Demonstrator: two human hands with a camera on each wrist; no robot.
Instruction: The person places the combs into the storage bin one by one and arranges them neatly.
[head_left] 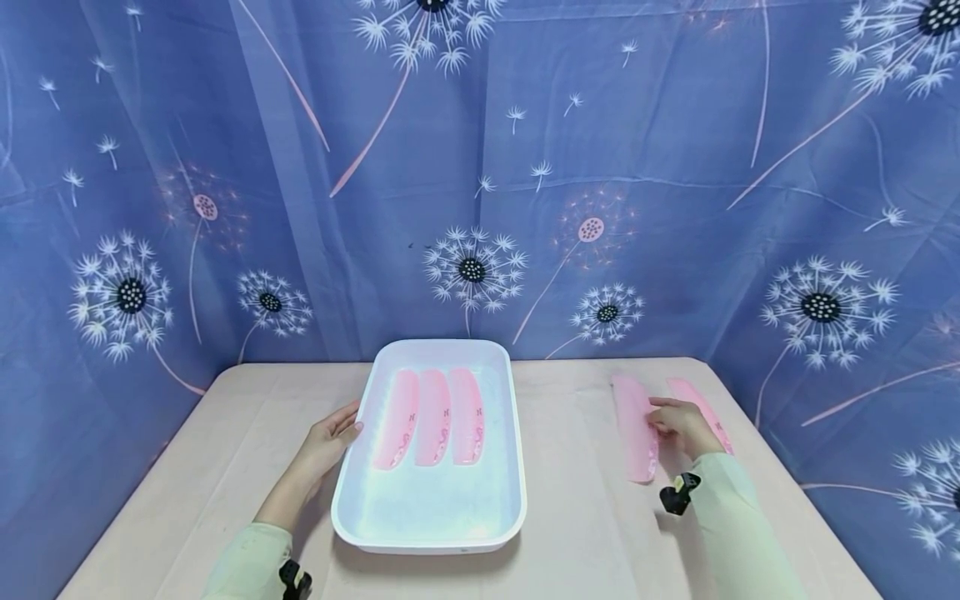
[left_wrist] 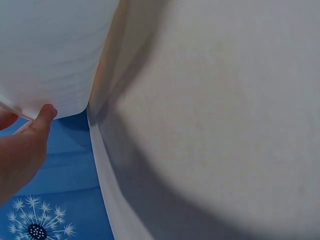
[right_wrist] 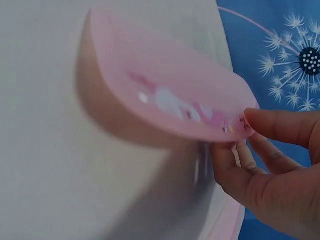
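Observation:
My left hand (head_left: 330,437) holds the left rim of a white tray (head_left: 427,547). In the left wrist view, one digit lies against the tray's outer wall (left_wrist: 55,60). Inside the tray, three pink combs lie side by side, the rightmost comb (head_left: 467,417) included, each with a small print along its curved back. My right hand (head_left: 684,423) pinches the edge of another pink comb (head_left: 636,429) near its printed end. In the right wrist view, that comb (right_wrist: 165,75) is tilted above the tabletop and casts a shadow.
One more pink comb (head_left: 701,404) lies beyond my right hand, partly hidden by it. Pale cloth covers the table (head_left: 570,500). A blue dandelion-patterned curtain (head_left: 525,208) hangs behind and along the sides.

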